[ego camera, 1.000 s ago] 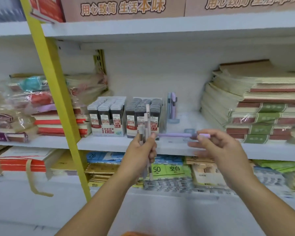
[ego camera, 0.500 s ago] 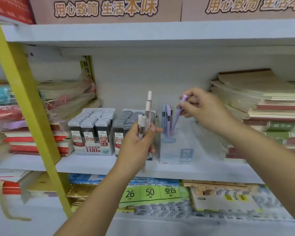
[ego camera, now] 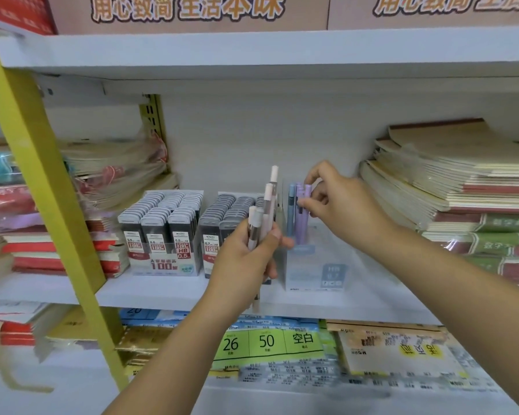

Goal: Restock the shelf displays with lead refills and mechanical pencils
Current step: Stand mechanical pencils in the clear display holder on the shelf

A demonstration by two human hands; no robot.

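On the shelf (ego camera: pixel 162 292), a clear box (ego camera: pixel 312 274) holds upright purple pencils (ego camera: pixel 300 226).

A white shelf (ego camera: pixel 162 292) fronts a plain white back panel (ego camera: pixel 252 130), with a slanting yellow upright (ego camera: pixel 42 181) at 9 o'clock and stacked notebooks (ego camera: pixel 462 181) at 3 o'clock.

One head-worn wide-angle cam, close to the shelf (ego camera: pixel 168 295), facing it roughly square-on, tilted slightly down, middle tier centred.

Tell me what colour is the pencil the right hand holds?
Light purple; the head view shows the pencil best.
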